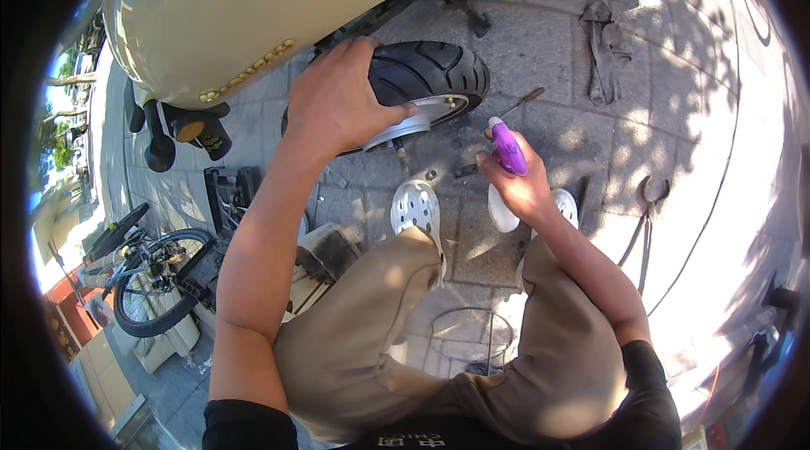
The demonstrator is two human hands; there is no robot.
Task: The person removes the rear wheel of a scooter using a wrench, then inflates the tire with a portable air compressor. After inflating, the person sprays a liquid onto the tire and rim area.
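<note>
A black treaded tyre (434, 70) on a pale wheel rim (434, 108) is at the upper middle, beside the cream scooter body (253, 11). My left hand (337, 100) grips it from the left, fingers over the tread and thumb toward the hub. In my right hand (527, 184) is a spray bottle with a purple trigger head (509, 148); its white lower part (502, 210) shows below the fingers. The nozzle end points up and left, a little apart from the wheel. My palm hides much of the bottle.
A screwdriver (523, 101) lies on the paving right of the tyre, with a grey rag (602, 53) farther off. Large pliers or tongs (648, 205) rest at the right. A bicycle (156, 281) is at the left. Between my feet is a wire loop (472, 311).
</note>
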